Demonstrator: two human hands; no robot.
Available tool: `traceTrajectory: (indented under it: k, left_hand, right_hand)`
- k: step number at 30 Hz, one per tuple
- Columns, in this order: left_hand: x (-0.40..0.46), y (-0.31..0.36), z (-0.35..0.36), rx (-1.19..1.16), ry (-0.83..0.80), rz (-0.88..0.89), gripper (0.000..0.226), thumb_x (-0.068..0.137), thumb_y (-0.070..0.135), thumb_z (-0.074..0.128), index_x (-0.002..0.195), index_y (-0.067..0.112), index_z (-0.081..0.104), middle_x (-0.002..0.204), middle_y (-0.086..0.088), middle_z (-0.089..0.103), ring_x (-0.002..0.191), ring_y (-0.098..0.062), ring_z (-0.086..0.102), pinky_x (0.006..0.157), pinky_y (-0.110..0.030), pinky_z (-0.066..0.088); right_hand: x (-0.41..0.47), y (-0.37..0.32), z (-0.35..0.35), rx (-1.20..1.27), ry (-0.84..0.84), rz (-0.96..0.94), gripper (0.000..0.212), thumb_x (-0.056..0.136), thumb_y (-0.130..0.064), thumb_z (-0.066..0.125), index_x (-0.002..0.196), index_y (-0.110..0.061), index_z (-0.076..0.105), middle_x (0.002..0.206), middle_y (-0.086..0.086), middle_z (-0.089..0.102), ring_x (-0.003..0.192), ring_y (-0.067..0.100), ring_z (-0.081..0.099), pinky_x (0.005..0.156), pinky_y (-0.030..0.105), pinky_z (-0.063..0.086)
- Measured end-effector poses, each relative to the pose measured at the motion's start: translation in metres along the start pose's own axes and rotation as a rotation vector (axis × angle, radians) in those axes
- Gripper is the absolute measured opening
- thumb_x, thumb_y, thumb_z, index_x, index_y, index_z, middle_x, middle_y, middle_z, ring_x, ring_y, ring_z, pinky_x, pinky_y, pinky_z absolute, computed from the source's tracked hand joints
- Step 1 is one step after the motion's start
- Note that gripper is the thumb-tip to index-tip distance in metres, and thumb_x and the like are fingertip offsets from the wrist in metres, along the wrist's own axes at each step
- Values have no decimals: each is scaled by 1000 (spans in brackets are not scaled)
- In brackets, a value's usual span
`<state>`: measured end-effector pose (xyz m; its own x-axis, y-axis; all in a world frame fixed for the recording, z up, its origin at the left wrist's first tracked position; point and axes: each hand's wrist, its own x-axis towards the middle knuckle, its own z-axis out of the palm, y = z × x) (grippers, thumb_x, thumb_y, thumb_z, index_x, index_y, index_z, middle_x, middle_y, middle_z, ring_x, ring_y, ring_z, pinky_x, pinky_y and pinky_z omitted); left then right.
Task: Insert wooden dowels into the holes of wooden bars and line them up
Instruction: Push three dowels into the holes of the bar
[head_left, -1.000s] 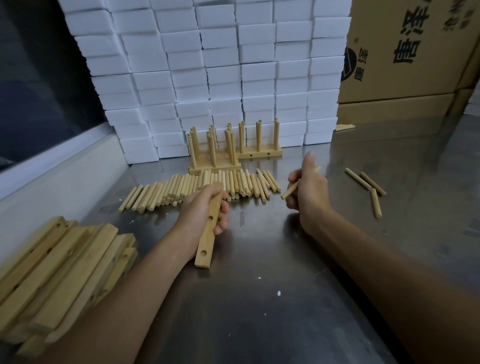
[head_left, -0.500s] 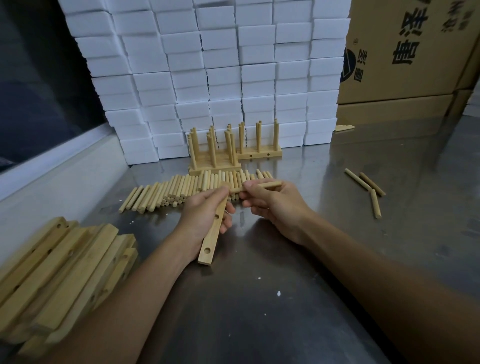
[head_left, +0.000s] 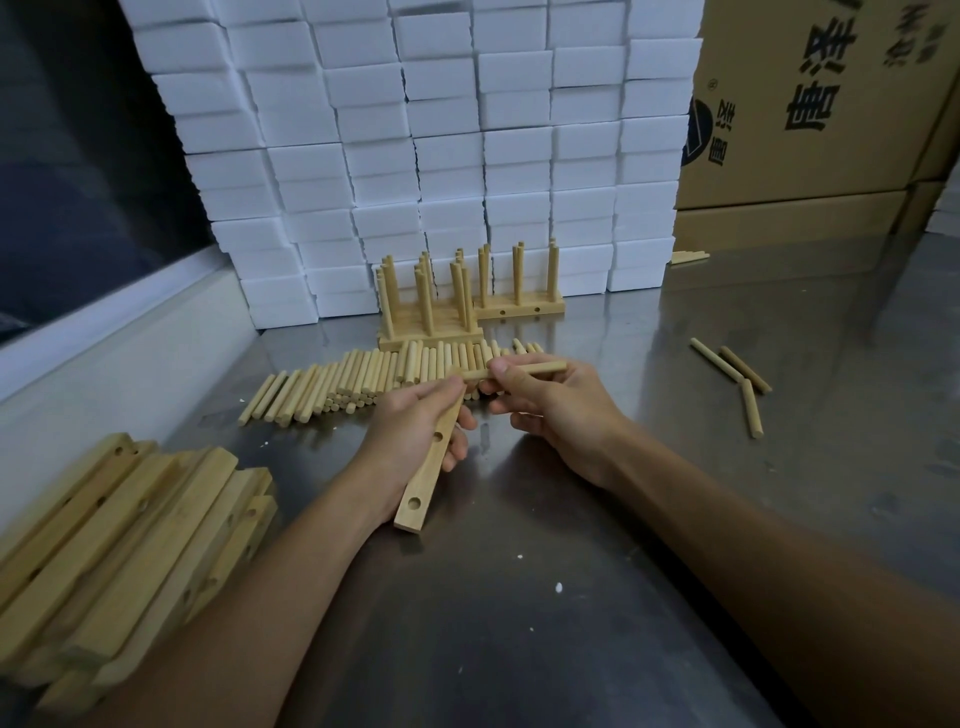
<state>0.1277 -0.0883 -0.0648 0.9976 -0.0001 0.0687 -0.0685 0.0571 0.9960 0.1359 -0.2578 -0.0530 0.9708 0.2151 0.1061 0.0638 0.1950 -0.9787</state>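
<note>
Left hand (head_left: 410, 431) grips bar (head_left: 428, 462), lettered carton (head_left: 810, 98)

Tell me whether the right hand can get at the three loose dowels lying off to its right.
Probably yes, once freed. The right hand is pinching a dowel at the bar; bare table lies between it and the three loose dowels.

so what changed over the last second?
The right hand carried its dowel leftward from mid-air to the far end of the bar, where it now lies crosswise at the top hole. The left hand kept gripping the bar. Loose dowels, stacked bars and finished racks stayed put.
</note>
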Motion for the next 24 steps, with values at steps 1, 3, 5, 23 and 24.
traceTrajectory:
  k: [1, 3, 5, 23, 24]
  left_hand:
    - [0, 0, 0, 0, -6, 1, 23, 100, 25, 57, 93, 7, 70, 63, -5, 63, 42, -16, 52, 35, -22, 37]
    - [-1, 0, -1, 10, -16, 2, 24, 100, 25, 56, 92, 7, 69, 64, -5, 64, 43, -17, 53, 35, -23, 38]
    - [-1, 0, -1, 12, -25, 7, 25, 101, 24, 54, 93, 6, 69, 64, -5, 64, 43, -17, 53, 35, -23, 38]
    - [2, -5, -1, 47, 41, 25, 25, 95, 24, 60, 78, 13, 74, 66, -7, 66, 45, -18, 55, 36, -26, 39]
    - [1, -4, -1, 52, 25, 27, 24, 94, 24, 62, 77, 17, 77, 66, -6, 65, 45, -18, 55, 36, -26, 40]
  right_hand:
    - [0, 0, 0, -4, -2, -1, 14, 87, -28, 74, 94, -17, 77, 94, 7, 78, 74, 13, 69, 62, 21, 51]
    - [0, 1, 0, -13, -3, -5, 15, 88, -28, 74, 96, -15, 76, 94, 8, 77, 75, 13, 69, 63, 22, 51]
    - [0, 1, 0, -27, -1, -16, 13, 88, -26, 74, 95, -15, 76, 94, 8, 77, 75, 15, 69, 64, 24, 50]
    - [1, -4, 1, -456, 47, -310, 10, 88, -14, 74, 93, -6, 77, 77, 7, 74, 63, 8, 68, 63, 19, 56]
    - [1, -5, 1, -507, 40, -321, 12, 87, -15, 75, 94, -7, 77, 78, 6, 74, 64, 8, 68, 64, 20, 57]
